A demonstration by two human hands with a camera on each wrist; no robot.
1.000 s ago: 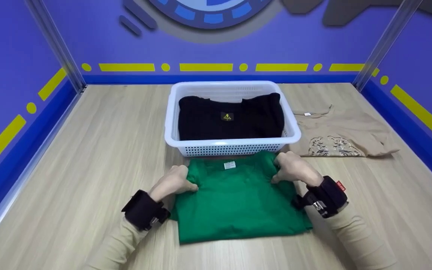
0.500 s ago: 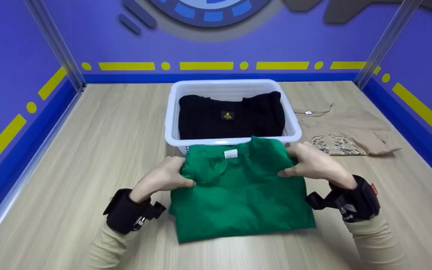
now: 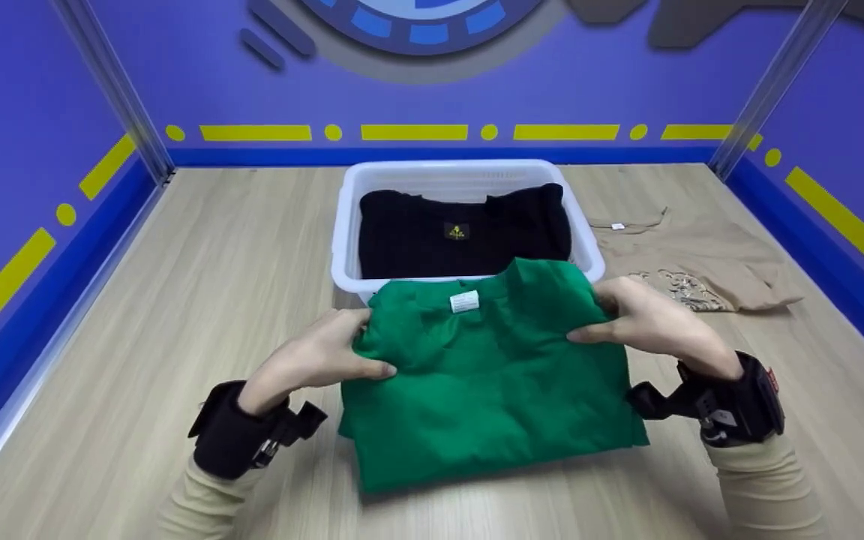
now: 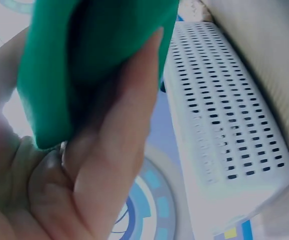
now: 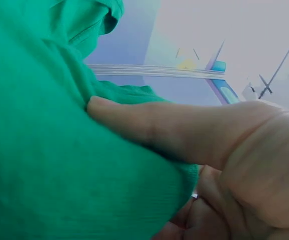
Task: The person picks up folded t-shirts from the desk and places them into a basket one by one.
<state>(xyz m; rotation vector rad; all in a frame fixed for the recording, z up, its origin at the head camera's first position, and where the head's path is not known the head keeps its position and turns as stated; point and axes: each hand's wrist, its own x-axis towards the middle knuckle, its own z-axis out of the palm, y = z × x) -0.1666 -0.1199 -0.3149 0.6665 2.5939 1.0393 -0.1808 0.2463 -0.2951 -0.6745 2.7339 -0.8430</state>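
Thumb and fingers of the left hand [image 3: 313,354] pinched one side of a folded green cloth shirt [image 3: 486,386], and the right hand [image 3: 653,321] pinched the other side. The green shirt was tilted up, its top hiding part of the near side of a white plastic basket [image 3: 340,232] with small holes. A small white tag [image 3: 464,301] showed at the green shirt's neck. Whether its bottom edge touched the pale wooden table [image 3: 237,255] was hard to tell. A folded black cloth shirt [image 3: 406,244] sat inside the basket. A flat tan cloth shirt [image 3: 717,255] lay just right of the basket.
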